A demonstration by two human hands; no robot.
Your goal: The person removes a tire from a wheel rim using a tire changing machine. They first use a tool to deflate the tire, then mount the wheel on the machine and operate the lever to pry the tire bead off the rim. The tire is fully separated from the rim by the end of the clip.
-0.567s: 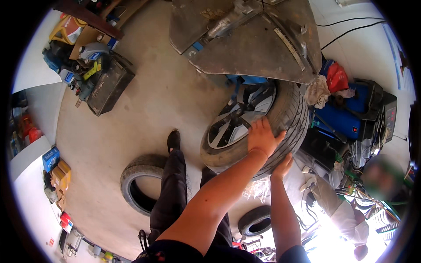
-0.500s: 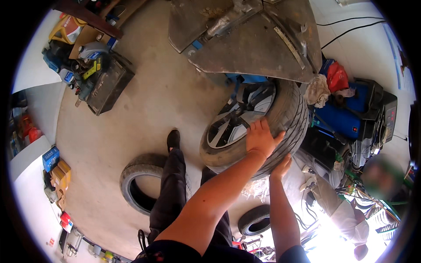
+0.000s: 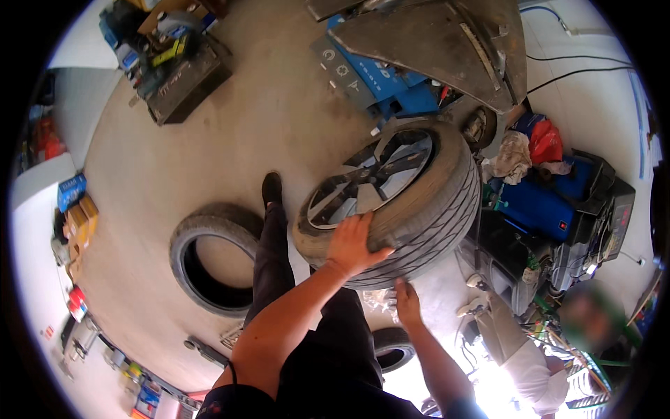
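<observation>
A car wheel (image 3: 412,209), a black tyre on a black-and-silver alloy rim, is tilted in front of my legs with the rim facing up and left. My left hand (image 3: 356,248) grips the tyre's near edge, fingers over the sidewall and thumb spread on the tread. At the near underside of the tread is my right hand (image 3: 407,304), its fingertips against the rubber; the tyre partly hides its grip. A bare tyre (image 3: 183,262) lies on the floor left of my legs.
A metal-plate machine (image 3: 419,42) with a blue base (image 3: 377,80) stands ahead. To the right is a blue-and-black machine (image 3: 537,209), with rags (image 3: 513,157) beside it. Another tyre (image 3: 393,351) lies near my right forearm. A person (image 3: 509,335) is at lower right. A toolbox (image 3: 188,80) sits far left.
The wheel has come nearer and slightly left, away from the metal-plate machine, tilting flatter. Both hands have moved left with it, the right one now lower against the tread.
</observation>
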